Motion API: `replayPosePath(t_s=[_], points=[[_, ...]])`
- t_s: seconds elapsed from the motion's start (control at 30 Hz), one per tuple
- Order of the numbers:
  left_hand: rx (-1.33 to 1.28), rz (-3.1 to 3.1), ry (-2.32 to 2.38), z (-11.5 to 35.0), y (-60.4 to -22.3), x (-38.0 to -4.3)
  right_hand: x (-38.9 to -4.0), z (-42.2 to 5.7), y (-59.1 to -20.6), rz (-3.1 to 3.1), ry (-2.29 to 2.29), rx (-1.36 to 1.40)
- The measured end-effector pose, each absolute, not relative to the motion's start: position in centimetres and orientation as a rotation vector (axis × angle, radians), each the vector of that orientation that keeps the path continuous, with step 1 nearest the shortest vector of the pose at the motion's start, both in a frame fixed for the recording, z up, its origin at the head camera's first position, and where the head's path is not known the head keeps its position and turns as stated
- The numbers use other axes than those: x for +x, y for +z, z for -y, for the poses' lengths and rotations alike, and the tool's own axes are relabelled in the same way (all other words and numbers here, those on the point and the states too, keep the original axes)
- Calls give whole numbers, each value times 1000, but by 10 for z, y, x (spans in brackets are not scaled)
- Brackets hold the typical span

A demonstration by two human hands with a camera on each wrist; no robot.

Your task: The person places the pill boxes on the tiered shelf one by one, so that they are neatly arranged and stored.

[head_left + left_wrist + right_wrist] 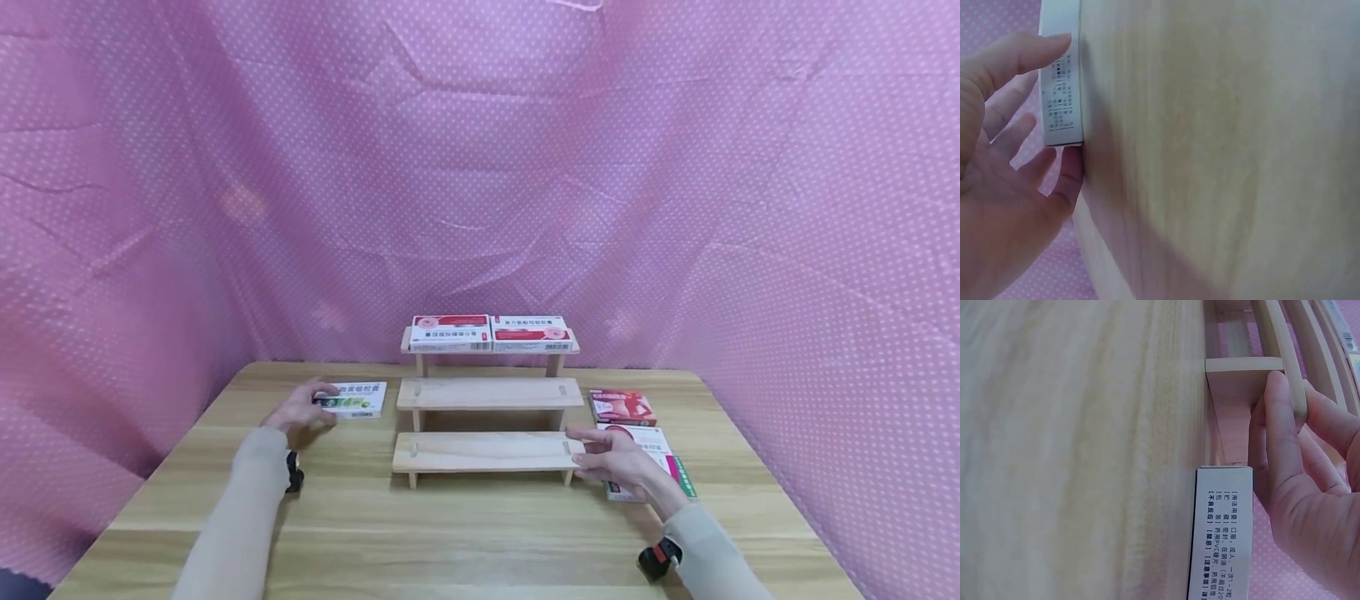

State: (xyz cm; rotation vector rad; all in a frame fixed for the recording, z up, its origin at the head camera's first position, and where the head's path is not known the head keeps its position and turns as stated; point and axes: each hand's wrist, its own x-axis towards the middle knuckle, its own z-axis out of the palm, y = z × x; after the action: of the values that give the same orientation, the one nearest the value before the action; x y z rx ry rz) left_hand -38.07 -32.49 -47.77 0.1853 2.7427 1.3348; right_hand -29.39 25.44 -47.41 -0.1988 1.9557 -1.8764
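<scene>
At the table's left, my left hand (302,406) grips the left end of a white and green medicine box (360,398) lying flat. In the left wrist view, the thumb lies against the printed side of that box (1061,103) and the other fingers reach around its end. A three-step wooden display rack (489,451) stands in the middle. My right hand (622,458) pinches the right end of its lowest step, thumb on one face and fingers on the other, as the right wrist view shows. A white and magenta medicine box (654,442) lies partly hidden behind this hand.
Two red and white medicine boxes, a left one (450,331) and a right one (530,332), lie on the top step. Beyond the right hand lies a red box (622,407); a green box edge (684,477) shows beside the white one. A pink dotted curtain (480,167) surrounds the wooden table (420,542).
</scene>
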Motion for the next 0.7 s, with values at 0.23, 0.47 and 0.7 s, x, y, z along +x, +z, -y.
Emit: replayPosePath(t_s=[0.23, 0.47, 0.7], points=[[177, -2775, 1269, 322, -478, -377, -292, -253, -476, -1962, -1874, -197], [154, -2756, 1266, 325, -476, -372, -292, -254, -473, -1980, -1859, -170], [271, -2746, 1263, 333, -467, -361, -293, -252, -471, -1973, -1855, -159]])
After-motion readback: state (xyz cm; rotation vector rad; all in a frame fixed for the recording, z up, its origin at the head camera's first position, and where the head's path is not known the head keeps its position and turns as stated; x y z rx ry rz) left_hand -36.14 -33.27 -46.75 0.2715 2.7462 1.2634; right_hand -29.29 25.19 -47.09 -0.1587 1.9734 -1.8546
